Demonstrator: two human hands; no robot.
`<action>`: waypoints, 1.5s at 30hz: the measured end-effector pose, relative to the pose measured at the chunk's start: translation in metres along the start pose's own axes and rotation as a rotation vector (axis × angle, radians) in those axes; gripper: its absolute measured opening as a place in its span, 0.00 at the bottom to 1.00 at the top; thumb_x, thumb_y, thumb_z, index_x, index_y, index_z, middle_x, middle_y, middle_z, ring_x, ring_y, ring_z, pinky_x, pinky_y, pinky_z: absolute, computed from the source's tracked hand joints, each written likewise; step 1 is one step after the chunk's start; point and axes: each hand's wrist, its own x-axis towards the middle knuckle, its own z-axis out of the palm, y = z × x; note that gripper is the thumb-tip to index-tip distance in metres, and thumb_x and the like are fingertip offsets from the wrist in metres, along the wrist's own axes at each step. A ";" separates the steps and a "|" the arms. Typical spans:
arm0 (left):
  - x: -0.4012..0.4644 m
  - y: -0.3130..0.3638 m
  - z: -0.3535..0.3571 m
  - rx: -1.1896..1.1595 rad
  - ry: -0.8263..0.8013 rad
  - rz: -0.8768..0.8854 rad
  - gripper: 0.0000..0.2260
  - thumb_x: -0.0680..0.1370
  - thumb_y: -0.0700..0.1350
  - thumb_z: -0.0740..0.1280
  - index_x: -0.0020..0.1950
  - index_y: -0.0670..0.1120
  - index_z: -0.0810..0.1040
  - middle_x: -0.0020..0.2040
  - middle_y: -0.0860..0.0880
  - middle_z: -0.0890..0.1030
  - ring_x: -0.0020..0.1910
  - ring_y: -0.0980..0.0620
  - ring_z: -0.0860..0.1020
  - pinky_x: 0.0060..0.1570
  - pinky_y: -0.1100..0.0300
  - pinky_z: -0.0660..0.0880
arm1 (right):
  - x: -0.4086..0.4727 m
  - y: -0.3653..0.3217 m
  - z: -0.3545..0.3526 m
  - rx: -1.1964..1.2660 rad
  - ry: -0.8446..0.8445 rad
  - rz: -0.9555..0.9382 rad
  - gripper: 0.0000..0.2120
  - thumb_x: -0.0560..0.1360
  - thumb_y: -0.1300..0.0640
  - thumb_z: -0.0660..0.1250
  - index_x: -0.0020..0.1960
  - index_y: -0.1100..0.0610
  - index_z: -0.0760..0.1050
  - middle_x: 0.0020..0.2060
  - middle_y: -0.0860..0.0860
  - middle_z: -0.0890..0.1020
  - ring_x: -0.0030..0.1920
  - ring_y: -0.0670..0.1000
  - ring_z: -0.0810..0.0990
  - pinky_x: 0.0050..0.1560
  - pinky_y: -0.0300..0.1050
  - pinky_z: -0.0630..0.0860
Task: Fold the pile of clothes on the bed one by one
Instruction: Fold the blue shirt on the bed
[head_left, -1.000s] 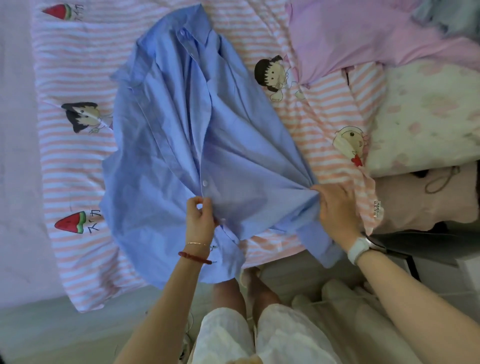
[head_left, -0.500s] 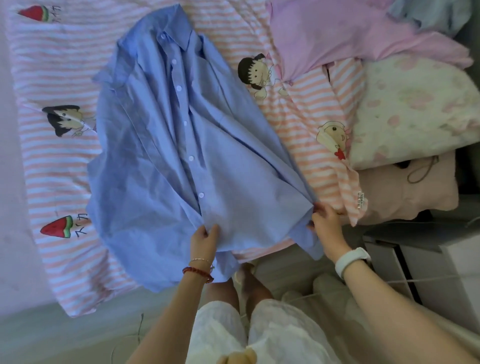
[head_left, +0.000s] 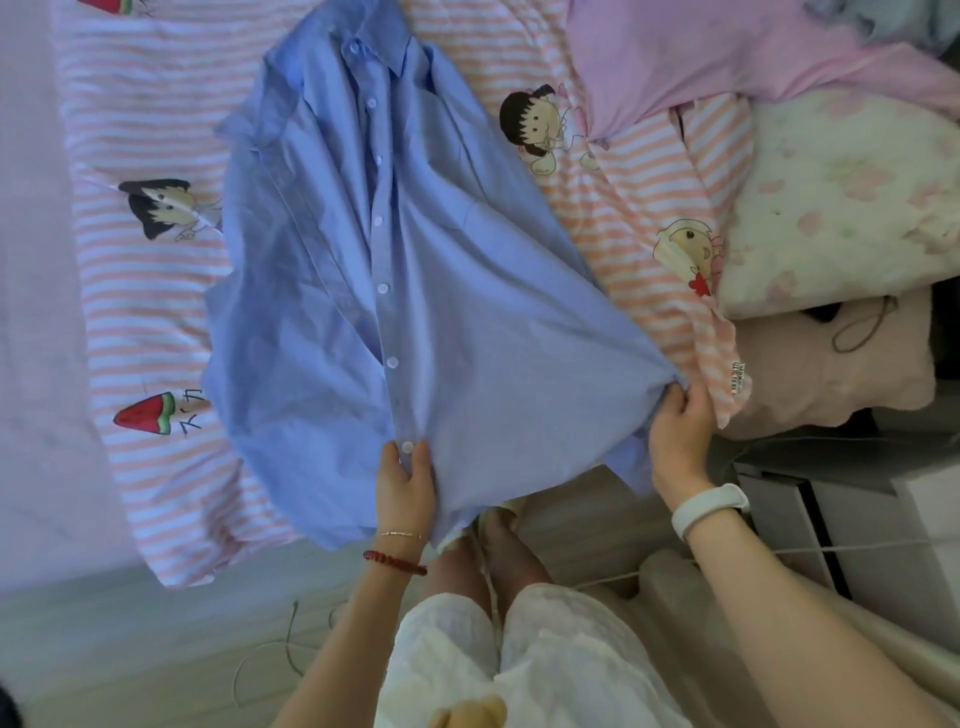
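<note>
While it lies spread front-up across the bed, the light blue button-front cotton shirt has its collar pointing away from the person and its hem hanging over the near edge of the mattress. Under the shirt is a pink-and-white striped bedsheet printed with cartoon children and watermelon slices. The left hand grips the shirt at the bottom of its button placket, fingers and thumb curled round the cloth just below the lowest white button. The right hand pinches the shirt's right-hand hem corner, fingers clenched on a gathered bunch of fabric, so that creases fan out from that corner across the shirt. Between the two hands the hem is drawn fairly taut. A red bead bracelet and a thin chain sit on the left wrist; a white wristband sits on the right wrist. Beyond the shirt's collar to the right lies a crumpled pale pink garment. Right of the shirt, a cream pillow with faded pink flowers rests on a plain dusty-pink pillow. Below the shirt's hem show the person's white textured shorts and bare feet on a pale floor.
</note>
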 end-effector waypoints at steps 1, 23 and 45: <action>-0.001 -0.001 0.002 0.025 -0.029 -0.034 0.12 0.81 0.42 0.58 0.37 0.44 0.63 0.34 0.49 0.68 0.35 0.49 0.68 0.34 0.60 0.65 | 0.003 -0.003 -0.005 -0.008 0.028 -0.033 0.10 0.81 0.64 0.52 0.56 0.64 0.70 0.50 0.54 0.74 0.51 0.50 0.71 0.48 0.37 0.66; -0.005 -0.025 0.024 0.393 -0.192 0.530 0.16 0.74 0.42 0.65 0.59 0.36 0.74 0.56 0.37 0.73 0.56 0.37 0.73 0.56 0.51 0.70 | -0.013 0.066 -0.036 -0.041 -0.035 0.419 0.09 0.79 0.59 0.60 0.50 0.63 0.75 0.51 0.63 0.79 0.49 0.58 0.77 0.50 0.51 0.74; -0.054 0.063 0.113 0.349 0.412 0.701 0.15 0.64 0.55 0.67 0.40 0.44 0.74 0.40 0.45 0.76 0.41 0.46 0.73 0.42 0.55 0.68 | -0.036 -0.091 -0.064 -0.058 -0.629 -0.227 0.15 0.75 0.62 0.66 0.41 0.76 0.70 0.28 0.59 0.77 0.27 0.42 0.74 0.37 0.39 0.71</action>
